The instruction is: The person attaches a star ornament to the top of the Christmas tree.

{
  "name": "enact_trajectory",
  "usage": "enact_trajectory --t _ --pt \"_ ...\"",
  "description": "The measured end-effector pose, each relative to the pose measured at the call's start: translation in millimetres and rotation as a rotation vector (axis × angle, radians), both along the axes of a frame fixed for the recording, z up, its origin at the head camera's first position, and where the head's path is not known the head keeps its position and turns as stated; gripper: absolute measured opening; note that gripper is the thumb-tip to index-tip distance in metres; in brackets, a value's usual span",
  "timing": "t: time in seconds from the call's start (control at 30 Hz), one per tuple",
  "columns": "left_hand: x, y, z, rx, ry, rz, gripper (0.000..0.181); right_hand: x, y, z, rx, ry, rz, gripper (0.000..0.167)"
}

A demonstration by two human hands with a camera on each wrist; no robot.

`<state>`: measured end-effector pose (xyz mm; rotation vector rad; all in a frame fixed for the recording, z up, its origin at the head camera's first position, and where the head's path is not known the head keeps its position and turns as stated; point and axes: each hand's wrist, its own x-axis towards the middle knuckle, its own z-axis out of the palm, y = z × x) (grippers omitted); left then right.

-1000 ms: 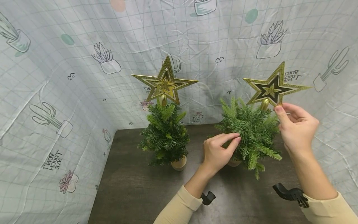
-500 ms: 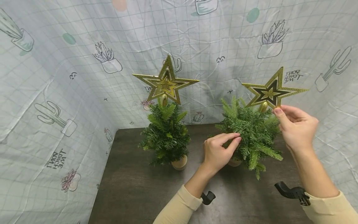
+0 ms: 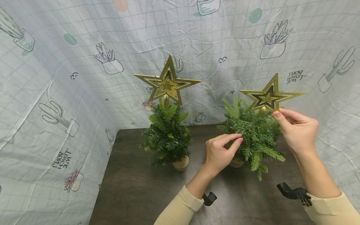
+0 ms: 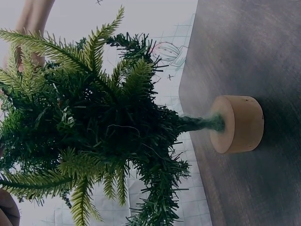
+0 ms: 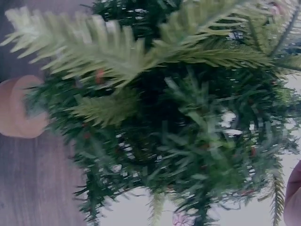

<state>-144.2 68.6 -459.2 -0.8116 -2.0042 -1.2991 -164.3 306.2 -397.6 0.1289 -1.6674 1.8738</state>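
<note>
My right hand [image 3: 299,129] pinches the lower right point of a gold star tree topper [image 3: 268,97] between thumb and fingers. The star stands over the top of the right small artificial Christmas tree [image 3: 254,134], its gold socket among the upper needles; how deep it sits is hidden. At the tree's left side, my left hand [image 3: 220,153] pinches branch tips between thumb and forefinger. The left wrist view shows this tree's thin trunk on a round wooden base [image 4: 237,124]. Only a finger edge [image 5: 293,197] shows in the right wrist view.
A second small Christmas tree [image 3: 168,134] stands to the left, bearing its own upright gold star topper [image 3: 167,82]. Both trees stand on a dark wooden table [image 3: 135,190]. A cactus-print curtain [image 3: 197,37] encloses the back and sides. Black wrist mounts [image 3: 293,193] stick out from the sleeves.
My right hand has moved the gold star downward and slightly left, and the star leans back more. Its socket sits lower against the needles. My left hand stays put.
</note>
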Motion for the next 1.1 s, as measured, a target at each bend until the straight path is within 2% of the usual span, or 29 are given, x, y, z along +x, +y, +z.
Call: enact_trajectory --t 0.2,0.37,0.6,0.83,0.93,1.1 --pt "-0.3 -0.1 -0.1 0.002 0.001 -0.006 0.018 -2.6 1.0 -8.2 -0.102 0.090 0.086 0.018" --pt "-0.5 0.0 -0.2 0.002 0.003 -0.006 0.017 -3.3 0.8 -10.2 -0.115 0.109 0.094 0.019" --pt "-0.3 -0.4 2.5 -0.007 0.021 -0.006 0.016 2.3 -1.0 -8.9 -0.054 0.014 0.024 0.018" --pt "0.9 -3.9 5.0 -0.027 0.032 0.001 0.017 7.8 -1.0 -5.7 -0.063 -0.047 0.004 0.020" --pt "0.8 -7.2 7.8 -0.039 0.033 0.007 0.019 10.7 1.1 -0.4 -0.111 -0.043 -0.010 0.023" --pt "2.6 -18.2 17.5 -0.053 0.060 0.009 0.019 18.6 4.3 13.2 -0.160 0.031 -0.056 0.025"
